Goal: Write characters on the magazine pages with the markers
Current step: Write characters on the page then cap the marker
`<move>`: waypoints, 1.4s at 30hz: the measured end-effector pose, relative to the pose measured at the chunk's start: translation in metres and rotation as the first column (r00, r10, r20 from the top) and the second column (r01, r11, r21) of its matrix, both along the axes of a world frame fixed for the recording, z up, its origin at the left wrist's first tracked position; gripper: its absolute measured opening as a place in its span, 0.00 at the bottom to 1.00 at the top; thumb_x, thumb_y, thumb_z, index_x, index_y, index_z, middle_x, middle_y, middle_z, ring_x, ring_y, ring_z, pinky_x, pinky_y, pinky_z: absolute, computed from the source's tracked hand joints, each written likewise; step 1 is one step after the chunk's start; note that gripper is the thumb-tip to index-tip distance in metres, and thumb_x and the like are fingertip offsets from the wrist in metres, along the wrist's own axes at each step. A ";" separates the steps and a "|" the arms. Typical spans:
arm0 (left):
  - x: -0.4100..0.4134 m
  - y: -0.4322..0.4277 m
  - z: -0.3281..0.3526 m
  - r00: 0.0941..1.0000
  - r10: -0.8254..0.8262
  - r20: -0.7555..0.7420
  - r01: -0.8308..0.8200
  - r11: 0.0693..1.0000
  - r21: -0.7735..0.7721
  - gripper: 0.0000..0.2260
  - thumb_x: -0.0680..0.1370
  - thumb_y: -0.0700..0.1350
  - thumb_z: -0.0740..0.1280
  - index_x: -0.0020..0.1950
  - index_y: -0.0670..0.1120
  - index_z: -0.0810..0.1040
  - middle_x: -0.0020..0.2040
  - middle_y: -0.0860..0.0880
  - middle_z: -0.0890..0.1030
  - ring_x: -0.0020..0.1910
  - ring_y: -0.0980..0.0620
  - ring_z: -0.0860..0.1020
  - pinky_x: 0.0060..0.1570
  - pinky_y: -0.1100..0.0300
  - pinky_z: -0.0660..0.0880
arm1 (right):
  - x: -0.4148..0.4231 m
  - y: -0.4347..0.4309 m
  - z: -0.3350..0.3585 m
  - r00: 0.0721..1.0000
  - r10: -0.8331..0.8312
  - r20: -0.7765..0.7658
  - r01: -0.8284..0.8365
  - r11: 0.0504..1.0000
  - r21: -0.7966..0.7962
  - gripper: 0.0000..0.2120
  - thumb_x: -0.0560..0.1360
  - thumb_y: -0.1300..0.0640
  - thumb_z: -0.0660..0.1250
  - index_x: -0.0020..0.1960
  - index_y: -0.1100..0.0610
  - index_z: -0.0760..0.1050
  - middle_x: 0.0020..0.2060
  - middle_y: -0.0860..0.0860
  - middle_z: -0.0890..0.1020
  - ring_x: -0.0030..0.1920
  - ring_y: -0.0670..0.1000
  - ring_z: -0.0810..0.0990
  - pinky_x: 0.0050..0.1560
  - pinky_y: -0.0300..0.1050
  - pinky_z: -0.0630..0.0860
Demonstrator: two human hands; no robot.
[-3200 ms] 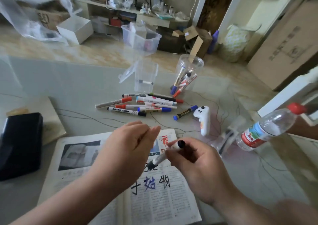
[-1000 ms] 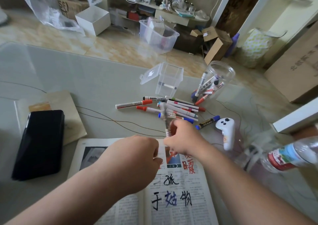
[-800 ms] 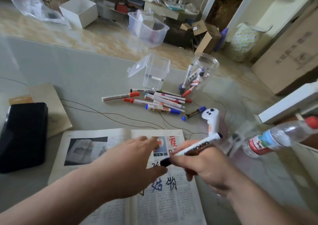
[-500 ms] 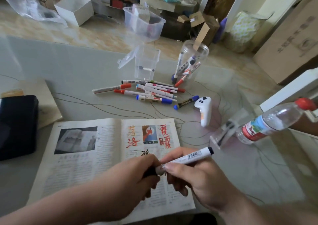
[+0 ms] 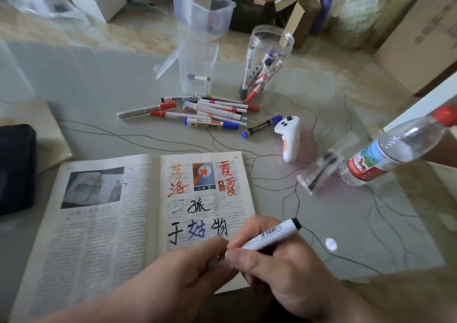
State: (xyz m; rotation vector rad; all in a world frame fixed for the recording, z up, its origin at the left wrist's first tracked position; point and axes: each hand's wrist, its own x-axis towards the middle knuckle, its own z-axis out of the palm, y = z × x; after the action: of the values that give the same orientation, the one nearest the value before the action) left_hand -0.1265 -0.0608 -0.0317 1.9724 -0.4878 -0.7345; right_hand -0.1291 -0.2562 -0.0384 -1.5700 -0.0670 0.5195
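Note:
An open magazine (image 5: 103, 224) lies on the glass table, its right page bearing red, black and blue handwritten characters. My right hand (image 5: 284, 268) grips a white marker (image 5: 272, 235) with a black end, held slanted above the page's lower right corner. My left hand (image 5: 188, 270) pinches the marker's lower end, where the cap sits; the cap itself is hidden between my fingers. Several loose markers (image 5: 205, 111) lie in a pile beyond the magazine.
A clear jar (image 5: 268, 58) holds more markers, beside an open clear box (image 5: 196, 68). A white controller (image 5: 288, 137), a lying clear glass (image 5: 324, 164) and a water bottle (image 5: 393, 147) are at the right. A black case (image 5: 14, 167) sits left.
My right hand took a marker from the pile and brought it back over the magazine. My left hand closed on its lower end. Both hands now sit lower over the page.

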 end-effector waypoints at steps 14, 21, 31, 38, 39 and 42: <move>0.027 0.023 -0.032 0.945 -0.308 0.114 0.167 0.747 0.643 0.41 0.74 0.70 0.62 0.74 0.71 0.34 0.72 0.58 0.66 0.72 0.53 0.66 0.71 0.53 0.67 | 0.058 -0.033 -0.037 0.821 -0.502 0.273 0.538 0.840 -0.073 0.05 0.71 0.56 0.67 0.38 0.57 0.79 0.28 0.54 0.80 0.31 0.50 0.78 0.34 0.39 0.75; 0.030 0.023 -0.049 0.914 -0.400 0.066 0.249 0.684 0.686 0.47 0.74 0.67 0.66 0.71 0.72 0.28 0.71 0.55 0.64 0.69 0.51 0.66 0.70 0.50 0.67 | 0.073 -0.024 -0.057 0.910 -0.198 0.363 0.353 0.829 -0.433 0.05 0.74 0.61 0.75 0.42 0.55 0.80 0.32 0.43 0.82 0.31 0.42 0.77 0.34 0.35 0.72; 0.036 0.023 -0.054 0.929 -0.349 0.124 0.184 0.724 0.665 0.47 0.72 0.66 0.68 0.71 0.75 0.30 0.65 0.57 0.64 0.66 0.53 0.67 0.65 0.55 0.68 | 0.086 -0.022 -0.062 0.920 -0.174 0.350 0.333 0.819 -0.467 0.06 0.71 0.62 0.77 0.39 0.56 0.81 0.30 0.43 0.81 0.30 0.41 0.77 0.33 0.33 0.70; 0.037 0.022 -0.054 0.926 -0.354 0.128 0.184 0.722 0.667 0.47 0.72 0.66 0.68 0.71 0.74 0.30 0.65 0.57 0.64 0.66 0.53 0.66 0.64 0.56 0.67 | 0.084 -0.025 -0.066 0.917 -0.196 0.346 0.334 0.853 -0.400 0.02 0.73 0.56 0.74 0.42 0.53 0.83 0.33 0.48 0.84 0.34 0.46 0.80 0.37 0.41 0.75; 0.037 0.022 -0.055 0.926 -0.356 0.127 0.186 0.721 0.668 0.47 0.73 0.67 0.68 0.71 0.74 0.30 0.65 0.57 0.64 0.65 0.53 0.67 0.64 0.56 0.68 | 0.084 -0.026 -0.067 0.917 -0.197 0.347 0.335 0.853 -0.400 0.02 0.73 0.57 0.74 0.42 0.54 0.82 0.33 0.48 0.84 0.34 0.47 0.80 0.37 0.41 0.75; 0.036 0.022 -0.055 0.925 -0.356 0.130 0.185 0.722 0.666 0.47 0.73 0.67 0.68 0.71 0.74 0.30 0.64 0.58 0.65 0.65 0.54 0.66 0.64 0.56 0.68 | 0.084 -0.026 -0.068 0.913 -0.206 0.353 0.347 0.848 -0.402 0.04 0.74 0.62 0.75 0.43 0.56 0.81 0.31 0.44 0.82 0.32 0.43 0.78 0.35 0.37 0.73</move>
State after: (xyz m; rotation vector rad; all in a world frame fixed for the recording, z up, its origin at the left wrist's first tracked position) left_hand -0.0901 -0.0389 -0.0868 2.7082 -0.7681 -0.9292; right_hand -0.0456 -0.2819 -0.1061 -2.0746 0.0632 0.0559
